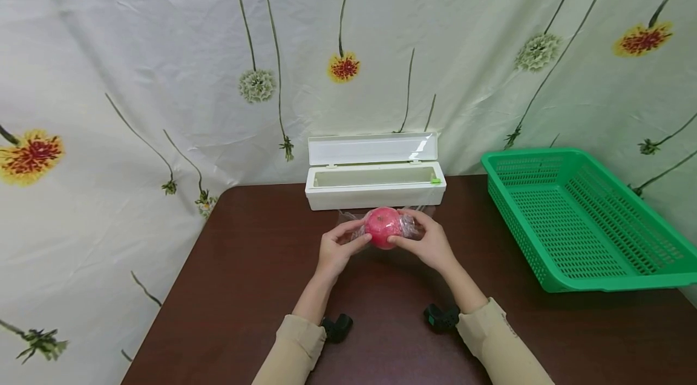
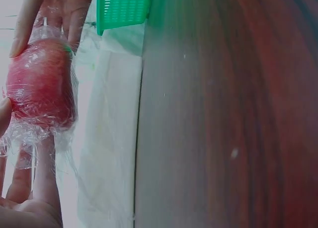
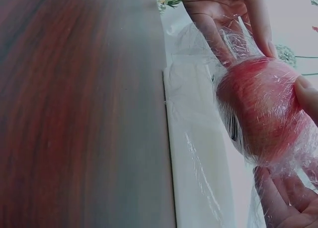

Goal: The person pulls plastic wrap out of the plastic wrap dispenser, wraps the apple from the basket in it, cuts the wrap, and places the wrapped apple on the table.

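A red apple (image 1: 383, 227), wrapped in crinkled cling film (image 1: 407, 226), is held between both hands in the head view. My left hand (image 1: 336, 246) pinches its left side, thumb at the front and fingers behind. From the other side my right hand (image 1: 432, 243) grips it the same way, thumb on the lower front. In the left wrist view the film lies tight over the apple (image 2: 39, 84) and bunches at its ends. Loose clear film also spreads from the apple (image 3: 263, 104) toward the fingers in the right wrist view.
Just behind the hands stands a long white film box (image 1: 376, 197), lid raised, with a small green slider (image 1: 435, 181) at its right. A green plastic basket (image 1: 626, 284) sits on the right of the dark wooden table (image 1: 245, 288). A flowered curtain (image 1: 218, 40) hangs behind.
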